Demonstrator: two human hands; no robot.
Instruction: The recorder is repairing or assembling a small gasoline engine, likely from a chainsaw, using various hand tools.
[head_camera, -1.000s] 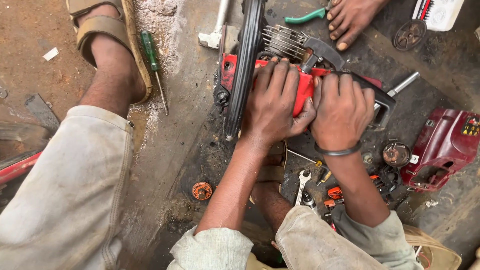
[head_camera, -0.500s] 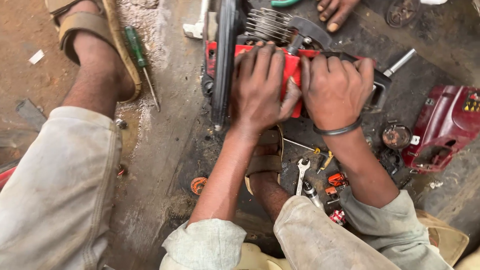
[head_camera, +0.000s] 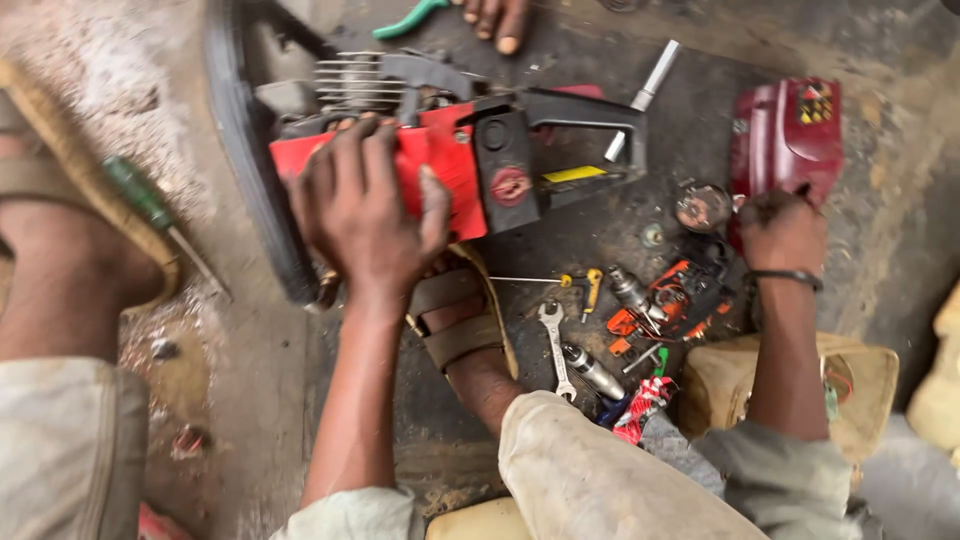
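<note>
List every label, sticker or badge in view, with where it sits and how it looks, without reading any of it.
Round badge: on the black side panel of the red chainsaw body under the left hand; red on black.
Strip label: on the saw's black rear handle; narrow, yellow.
Sticker: on the dark red cover beyond the right hand; small, multicoloured.
No packages, signs or screens.

1. Rough repair workshop, worked at floor level on an oil-blackened ground (head_camera: 590, 250).
2. Half-stripped red and black chainsaw body (head_camera: 470, 165), detached red plastic engine cover (head_camera: 785, 135).
3. Scattered silver open-ended spanner (head_camera: 553, 345), green-handled screwdriver (head_camera: 140, 195), small orange parts (head_camera: 670, 300).
</note>
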